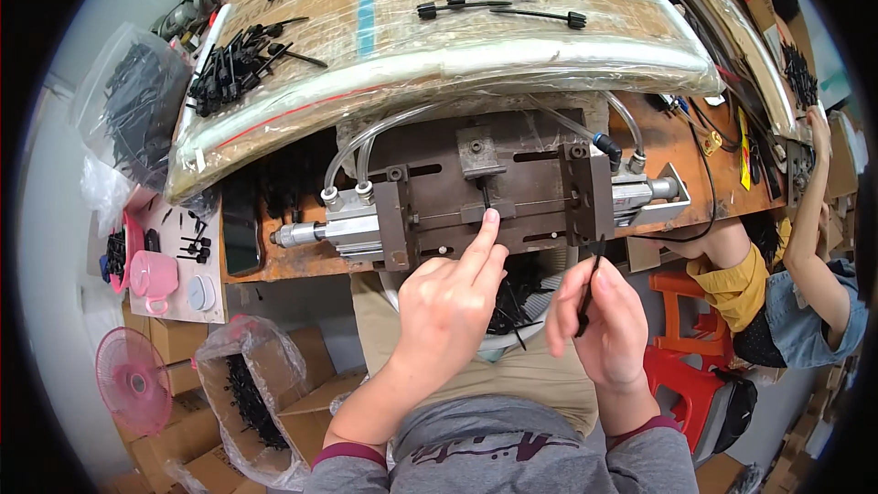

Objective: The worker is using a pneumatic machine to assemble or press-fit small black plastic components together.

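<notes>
My left hand (448,304) reaches over a dark metal clamping fixture (540,192). Its index finger is stretched out, its tip on a small block (474,214) at the fixture's middle, beside a short black piece; the other fingers are partly bent. Between thumb and fingers of my right hand (608,316), right of the fixture's front, is a thin black rod (583,318) with a thicker lower end. Below the fixture, partly hidden by my left hand, a white tub (547,304) holds many similar black pieces.
Air cylinders (352,236) with clear hoses flank the fixture. Behind stands a plastic-wrapped cardboard slab (402,37) bearing black rods. At left are a pink mug (154,274), a pink fan (134,381) and a lined box (251,393). Another person (814,284) works at right near red stools (681,384).
</notes>
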Action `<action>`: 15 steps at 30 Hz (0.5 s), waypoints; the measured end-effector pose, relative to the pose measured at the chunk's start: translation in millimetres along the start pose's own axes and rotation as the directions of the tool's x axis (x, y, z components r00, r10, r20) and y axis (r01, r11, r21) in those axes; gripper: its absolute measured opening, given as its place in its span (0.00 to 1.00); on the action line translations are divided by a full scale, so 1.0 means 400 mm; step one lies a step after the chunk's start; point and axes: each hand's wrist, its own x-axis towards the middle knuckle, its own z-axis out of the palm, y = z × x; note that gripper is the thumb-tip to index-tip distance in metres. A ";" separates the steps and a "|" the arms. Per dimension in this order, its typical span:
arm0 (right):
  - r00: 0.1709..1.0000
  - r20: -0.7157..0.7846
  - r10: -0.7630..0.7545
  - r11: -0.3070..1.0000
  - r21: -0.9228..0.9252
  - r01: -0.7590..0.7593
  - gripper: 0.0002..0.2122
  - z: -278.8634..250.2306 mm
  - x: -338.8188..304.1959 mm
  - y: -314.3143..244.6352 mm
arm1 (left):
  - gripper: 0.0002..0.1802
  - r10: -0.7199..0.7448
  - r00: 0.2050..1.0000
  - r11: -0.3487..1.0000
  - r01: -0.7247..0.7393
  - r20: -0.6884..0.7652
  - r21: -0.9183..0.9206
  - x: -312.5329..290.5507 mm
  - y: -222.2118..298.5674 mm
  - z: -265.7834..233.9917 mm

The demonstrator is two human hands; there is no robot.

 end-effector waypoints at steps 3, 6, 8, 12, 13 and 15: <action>0.972 0.083 -0.221 0.918 -0.320 0.236 0.16 -0.014 0.011 -0.002 | 0.14 -0.035 0.999 0.999 0.035 0.012 0.019 0.010 0.007 -0.006; 0.949 0.109 -0.297 0.828 -0.465 0.313 0.13 -0.016 0.013 -0.013 | 0.15 -0.034 0.999 0.999 0.033 0.018 0.015 0.011 0.007 -0.016; 0.950 0.111 -0.291 0.834 -0.458 0.308 0.11 -0.017 0.011 -0.020 | 0.15 -0.037 0.999 0.999 0.037 0.021 -0.007 0.008 0.001 -0.023; 0.998 -0.011 -0.059 0.986 -0.154 0.056 0.08 0.002 0.043 -0.022 | 0.21 0.005 0.996 0.876 -0.048 -0.089 -0.479 0.012 0.035 -0.083; 0.998 0.056 -0.027 0.997 -0.067 0.030 0.06 -0.006 0.047 -0.019 | 0.23 0.050 0.997 0.875 -0.074 -0.063 -0.479 0.014 0.047 -0.112; 0.992 0.119 -0.042 0.999 0.008 0.041 0.06 0.010 0.065 -0.040 | 0.22 0.038 0.990 0.848 -0.105 -0.137 -0.519 0.016 0.048 -0.127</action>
